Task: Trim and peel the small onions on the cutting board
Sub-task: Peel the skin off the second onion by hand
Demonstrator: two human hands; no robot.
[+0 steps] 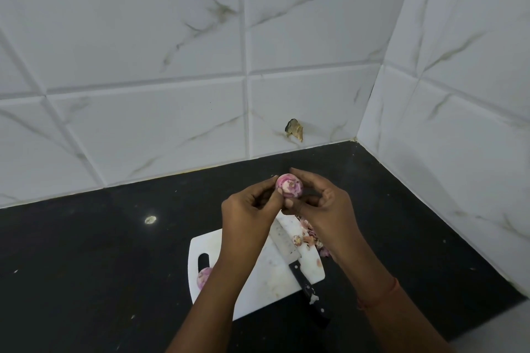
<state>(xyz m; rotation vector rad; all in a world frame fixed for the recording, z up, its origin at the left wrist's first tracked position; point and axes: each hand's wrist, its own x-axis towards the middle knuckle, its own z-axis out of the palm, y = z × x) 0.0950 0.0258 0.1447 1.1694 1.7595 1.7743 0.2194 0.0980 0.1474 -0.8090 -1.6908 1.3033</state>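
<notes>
Above the cutting board [259, 281], hands pinch an onion [289, 186].

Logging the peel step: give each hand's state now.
Left hand: pinching the small onion.
Right hand: gripping the same onion.

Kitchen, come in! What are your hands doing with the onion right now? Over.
Left hand and right hand both pinching onion above cutting board. Knife down. Nothing blocking.

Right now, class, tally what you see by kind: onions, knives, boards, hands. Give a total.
Onions: 2, one held, one on the board
Knives: 1
Boards: 1
Hands: 2, left, right
Total: 6
</notes>
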